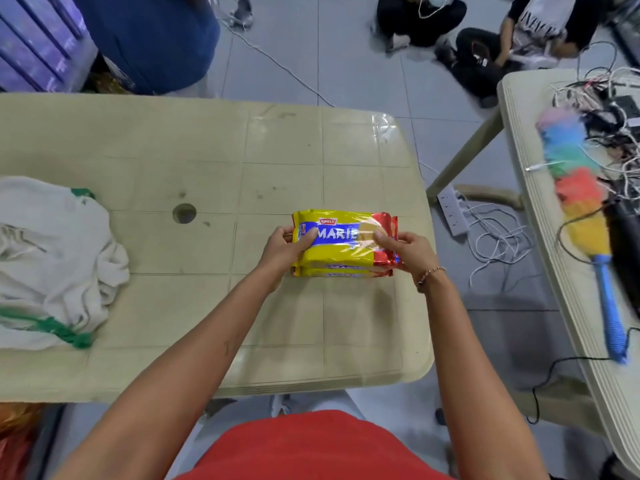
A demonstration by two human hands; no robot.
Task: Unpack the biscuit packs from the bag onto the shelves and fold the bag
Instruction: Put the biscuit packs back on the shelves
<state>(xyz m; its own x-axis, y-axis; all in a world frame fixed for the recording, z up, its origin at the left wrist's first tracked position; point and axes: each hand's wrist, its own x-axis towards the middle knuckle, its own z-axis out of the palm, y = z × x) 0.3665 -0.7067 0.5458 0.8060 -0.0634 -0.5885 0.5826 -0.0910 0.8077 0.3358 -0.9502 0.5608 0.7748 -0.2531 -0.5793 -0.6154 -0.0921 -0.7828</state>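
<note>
A yellow, blue and red Marie biscuit pack (pixel 341 244) lies on top of a second pack (pixel 343 272) on the beige plastic table (pixel 207 161), right of centre. My left hand (pixel 282 251) grips the stack's left end, thumb on top. My right hand (pixel 407 251), with a bead bracelet at the wrist, grips its right end. The white cloth bag with green handles (pixel 52 261) lies crumpled at the table's left edge, apart from both hands. No shelves are in view.
The table has a round hole (pixel 184 213) near its middle. A second table (pixel 540 202) on the right carries a rainbow duster (pixel 581 216) and tangled cables. A power strip (pixel 453 211) and wires lie on the floor between. People sit on the floor beyond.
</note>
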